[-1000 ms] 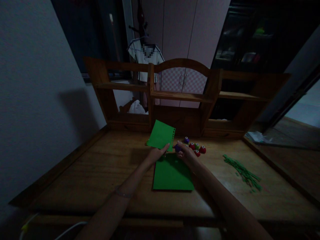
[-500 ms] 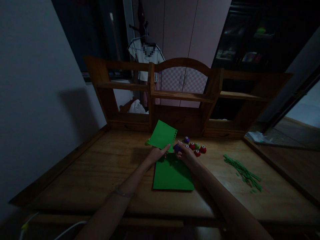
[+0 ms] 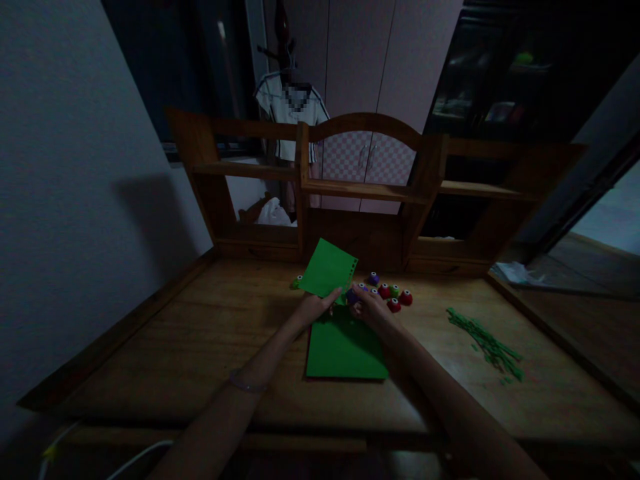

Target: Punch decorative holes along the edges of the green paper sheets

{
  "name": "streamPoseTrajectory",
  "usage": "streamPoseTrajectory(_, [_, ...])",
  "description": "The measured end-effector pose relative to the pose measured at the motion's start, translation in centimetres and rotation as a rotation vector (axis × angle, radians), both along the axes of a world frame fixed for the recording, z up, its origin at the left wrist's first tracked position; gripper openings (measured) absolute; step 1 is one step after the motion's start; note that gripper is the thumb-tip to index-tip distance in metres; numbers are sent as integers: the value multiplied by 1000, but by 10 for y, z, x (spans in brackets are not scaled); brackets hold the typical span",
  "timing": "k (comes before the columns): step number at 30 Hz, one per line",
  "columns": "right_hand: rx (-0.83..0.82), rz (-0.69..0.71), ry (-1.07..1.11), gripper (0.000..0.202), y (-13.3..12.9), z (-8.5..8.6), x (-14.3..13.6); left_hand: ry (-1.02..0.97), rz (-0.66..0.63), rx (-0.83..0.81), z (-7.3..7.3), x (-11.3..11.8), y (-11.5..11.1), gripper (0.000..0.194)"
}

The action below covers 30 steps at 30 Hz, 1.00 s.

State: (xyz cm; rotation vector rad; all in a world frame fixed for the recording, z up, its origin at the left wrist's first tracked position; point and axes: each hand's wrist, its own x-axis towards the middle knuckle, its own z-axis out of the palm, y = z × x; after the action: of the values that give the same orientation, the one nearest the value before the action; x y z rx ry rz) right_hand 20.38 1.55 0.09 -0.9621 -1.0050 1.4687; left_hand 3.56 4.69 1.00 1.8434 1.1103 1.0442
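A green sheet with a row of small holes along its right edge is pinched at its lower edge by my left hand. My right hand grips a small purple punch against the sheet's lower right corner. Below both hands a stack of green paper lies on the wooden desk. Several small red, purple and green punches, such as a red one, stand just beyond my right hand. One more green punch is partly hidden behind the held sheet.
Green paper strips and scraps lie in a heap on the right of the desk. A wooden shelf unit rises along the back edge. A white cable hangs below the front left.
The held sheet has shifted slightly to the right, showing more of the green punch behind it. The purple punch has moved slightly left, closer to the sheet's corner.
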Motion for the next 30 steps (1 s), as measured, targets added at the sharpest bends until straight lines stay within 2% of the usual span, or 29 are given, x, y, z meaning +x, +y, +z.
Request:
streamPoseTrajectory(5, [-1,32,10,38,2,-4,1,100,-73,18,13,-2,-7,28])
streamPoseTrajectory(8, [16,34,13,37,-1,-3,0,166,-106,18,17,-5,-9,30])
streamPoseTrajectory(14, [38,60,-3,33,-7,2,0,223,-185,27,6,-9,-4,30])
streamPoseTrajectory(19, [2,17,-110,34,-12,8,-2,103,-146,-107,6,-4,-5,45])
streamPoseTrajectory(24, [48,-33,-193,39,-15,10,-2,104,-96,-99,10,-3,-6,40])
streamPoseTrajectory(30, [123,14,-252,40,-15,7,0,95,-75,-148,-1,-4,-2,46])
